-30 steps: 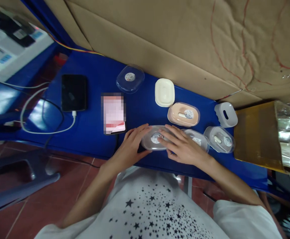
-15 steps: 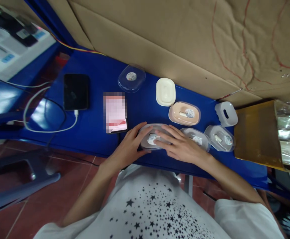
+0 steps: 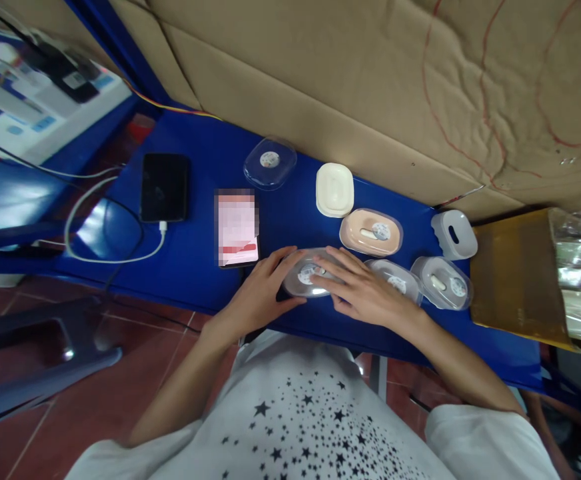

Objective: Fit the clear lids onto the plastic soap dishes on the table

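A small oval plastic box with a clear lid and a round sticker (image 3: 306, 272) lies at the near edge of the blue table. My left hand (image 3: 263, 290) is curved round its left end, thumb at the near side and fingertips on the lid. From the right, my right hand (image 3: 365, 287) grips the same box, its fingers laid across the lid and partly hiding it. Just beyond my right hand is another clear-lidded box (image 3: 398, 281), partly covered by that hand. A peach box (image 3: 368, 233) under a clear lid sits farther back.
Toward the back are a loose clear lid (image 3: 270, 162) and a cream tray (image 3: 335, 190). At right stand a lidded box (image 3: 441, 283), a grey holder with a slot (image 3: 454, 235) and a cardboard carton (image 3: 515, 273). Leftward lie a phone (image 3: 237, 230) and a black cabled device (image 3: 164, 187).
Both hands stay on the box, which now looks slightly more tilted, with a bright reflection on its near side. The whole view has shifted a little.
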`<state>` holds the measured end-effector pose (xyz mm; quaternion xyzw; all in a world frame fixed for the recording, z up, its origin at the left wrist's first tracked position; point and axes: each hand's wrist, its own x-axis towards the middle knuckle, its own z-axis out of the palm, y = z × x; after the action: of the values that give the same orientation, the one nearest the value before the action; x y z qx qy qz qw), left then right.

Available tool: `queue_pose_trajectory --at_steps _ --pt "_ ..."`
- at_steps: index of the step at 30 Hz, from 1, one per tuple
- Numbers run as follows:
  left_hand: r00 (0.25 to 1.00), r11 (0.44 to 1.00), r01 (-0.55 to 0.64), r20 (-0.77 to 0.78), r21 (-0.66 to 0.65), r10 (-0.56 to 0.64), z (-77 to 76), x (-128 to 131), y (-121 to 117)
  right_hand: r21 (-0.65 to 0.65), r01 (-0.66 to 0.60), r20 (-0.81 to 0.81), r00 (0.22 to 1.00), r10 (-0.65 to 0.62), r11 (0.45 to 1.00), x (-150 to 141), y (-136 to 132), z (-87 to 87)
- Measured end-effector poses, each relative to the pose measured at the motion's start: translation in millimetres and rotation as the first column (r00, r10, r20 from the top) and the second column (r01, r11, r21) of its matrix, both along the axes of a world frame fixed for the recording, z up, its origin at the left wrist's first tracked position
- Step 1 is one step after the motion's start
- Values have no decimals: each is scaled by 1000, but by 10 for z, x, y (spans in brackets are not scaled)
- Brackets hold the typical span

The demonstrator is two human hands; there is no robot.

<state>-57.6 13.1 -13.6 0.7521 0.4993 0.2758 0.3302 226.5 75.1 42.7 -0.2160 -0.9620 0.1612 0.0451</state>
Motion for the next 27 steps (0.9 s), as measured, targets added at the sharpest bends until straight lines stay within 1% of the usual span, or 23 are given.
queue_pose_trajectory --at_steps 2,7,13,19,22,27 --pt "1000 1000 -8 0 -9 8 7 2 6 -21 -2 -27 1000 2 1000 -11 20 5" --pt "998 999 -27 -50 31 29 10 61 -8 -118 35 -85 995 -45 992 -16 90 46" --pt "996 998 -21 -91 53 26 73 101 14 -208 16 -127 991 -43 978 1 182 81" --pt "996 998 -8 -89 59 14 56 88 64 -265 12 -150 987 -53 964 43 288 117" --pt "994 997 4 -107 74 4 49 86 70 -240 23 -121 991 -54 970 41 271 93" --pt "985 995 -2 -169 104 20 66 89 55 -51 67 -44 997 -70 996 21 89 36"
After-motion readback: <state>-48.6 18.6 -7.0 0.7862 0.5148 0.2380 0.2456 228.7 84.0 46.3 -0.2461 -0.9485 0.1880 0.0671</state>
